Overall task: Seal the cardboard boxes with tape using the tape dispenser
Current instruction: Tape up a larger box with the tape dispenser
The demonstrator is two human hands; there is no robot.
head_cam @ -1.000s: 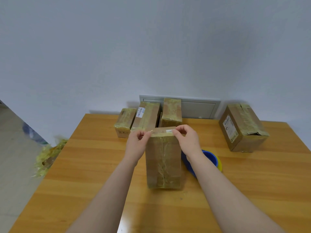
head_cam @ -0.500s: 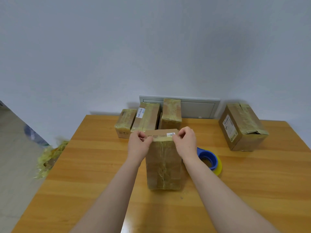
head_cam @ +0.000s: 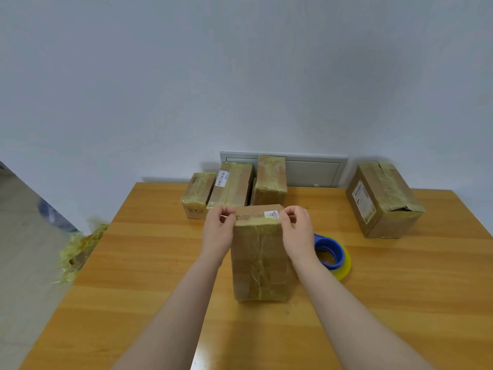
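Pale wall behind a wooden counter. At centre frame a tape-wrapped cardboard box stands upright on it. The left hand and right hand are at its top corners, fingers curled and pinching the upper edge. The blue tape dispenser lies just right of the box. Three taped boxes stand behind it, and a larger box stands at right.

L hand & R hand both fwd, fingertips pinching, forearms extended
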